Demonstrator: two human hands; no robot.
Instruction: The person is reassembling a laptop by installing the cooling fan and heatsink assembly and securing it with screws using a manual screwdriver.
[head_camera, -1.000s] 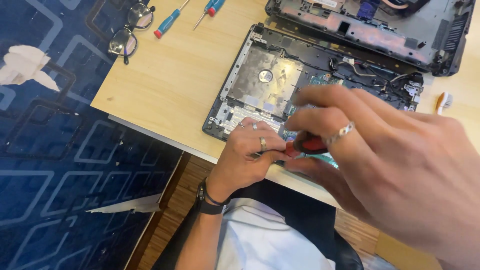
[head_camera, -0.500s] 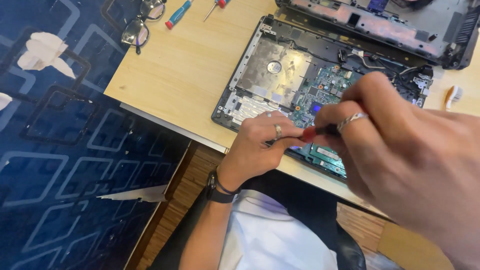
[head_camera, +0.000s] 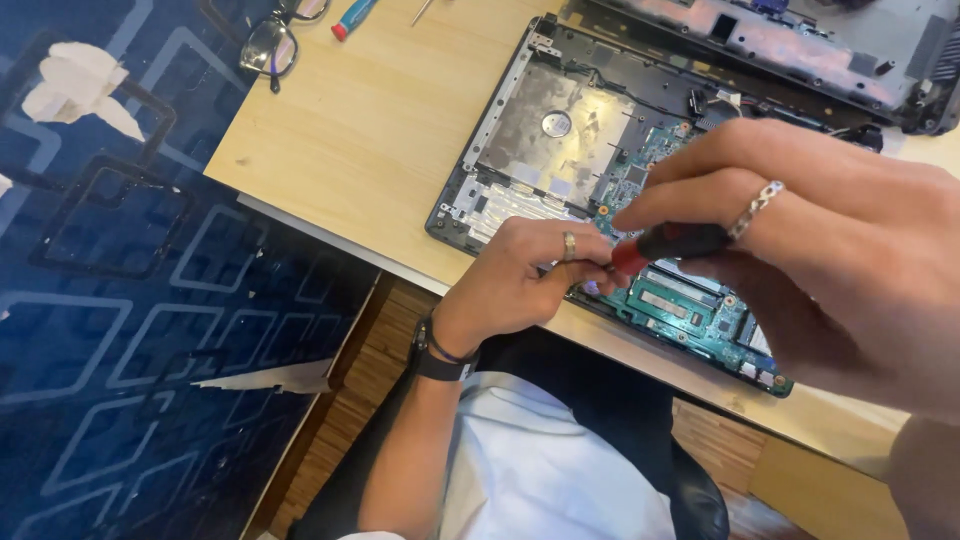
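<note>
While the right hand (head_camera: 800, 230) pinches a red-and-black screwdriver (head_camera: 665, 243) by its handle, the left hand (head_camera: 525, 275) closes around the tool's front end, both over the opened laptop base (head_camera: 560, 140) lying on the wooden tabletop (head_camera: 370, 130).

Single head view, steeply downward, close over table (head_camera: 380, 130) edge.
</note>
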